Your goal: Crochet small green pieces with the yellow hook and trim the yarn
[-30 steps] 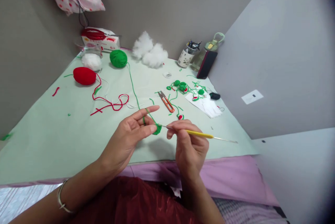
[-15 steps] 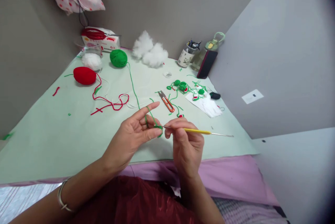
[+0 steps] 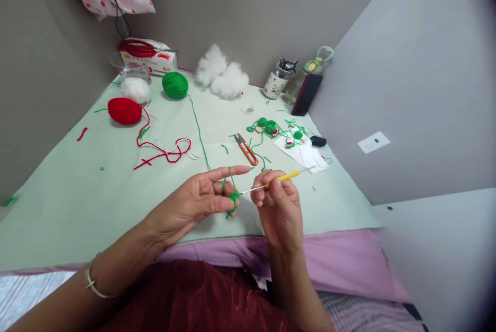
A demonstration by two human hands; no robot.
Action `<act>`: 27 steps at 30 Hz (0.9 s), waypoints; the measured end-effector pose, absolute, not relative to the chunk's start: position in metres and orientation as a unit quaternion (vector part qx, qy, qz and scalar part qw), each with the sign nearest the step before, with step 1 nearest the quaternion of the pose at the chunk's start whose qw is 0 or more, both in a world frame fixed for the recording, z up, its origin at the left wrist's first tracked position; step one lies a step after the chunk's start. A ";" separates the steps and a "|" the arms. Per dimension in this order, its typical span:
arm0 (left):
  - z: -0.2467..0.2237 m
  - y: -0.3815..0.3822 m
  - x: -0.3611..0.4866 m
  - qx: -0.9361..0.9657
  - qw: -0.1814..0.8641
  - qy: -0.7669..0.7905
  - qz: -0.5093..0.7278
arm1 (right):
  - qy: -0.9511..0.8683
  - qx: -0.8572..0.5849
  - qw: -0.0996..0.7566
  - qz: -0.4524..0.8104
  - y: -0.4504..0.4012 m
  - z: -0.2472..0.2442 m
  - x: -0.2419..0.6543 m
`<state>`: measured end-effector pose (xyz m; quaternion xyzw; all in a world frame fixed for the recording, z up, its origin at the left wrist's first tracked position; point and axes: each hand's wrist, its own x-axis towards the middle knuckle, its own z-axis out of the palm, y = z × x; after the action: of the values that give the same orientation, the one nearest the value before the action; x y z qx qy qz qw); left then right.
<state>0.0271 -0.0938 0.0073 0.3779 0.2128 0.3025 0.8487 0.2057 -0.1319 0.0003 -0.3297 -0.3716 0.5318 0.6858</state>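
A small green crocheted piece is pinched between the thumb and a finger of my left hand, whose index finger stretches out with green yarn over it. That yarn runs back to a green ball. My right hand grips a crochet hook by its yellow handle; the hook's metal tip touches the green piece's right edge. Beyond my hands, orange-handled thread snips lie on the table.
On the table are a red yarn ball, a white ball, fluffy stuffing, small green pieces on and near white paper, a pen jar, a phone and a bottle.
The hook has tilted, its far end swinging up. My left index finger has straightened to the right, and the green piece has moved slightly down and left.
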 end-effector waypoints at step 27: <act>-0.001 -0.102 0.042 0.453 0.714 0.336 0.416 | -0.402 -0.394 0.713 0.417 -0.130 -0.015 0.181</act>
<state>0.0420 -0.1024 -0.0015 0.4528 0.3356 0.4158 0.7137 0.1812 -0.1303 -0.0154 -0.3936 -0.4025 0.4174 0.7133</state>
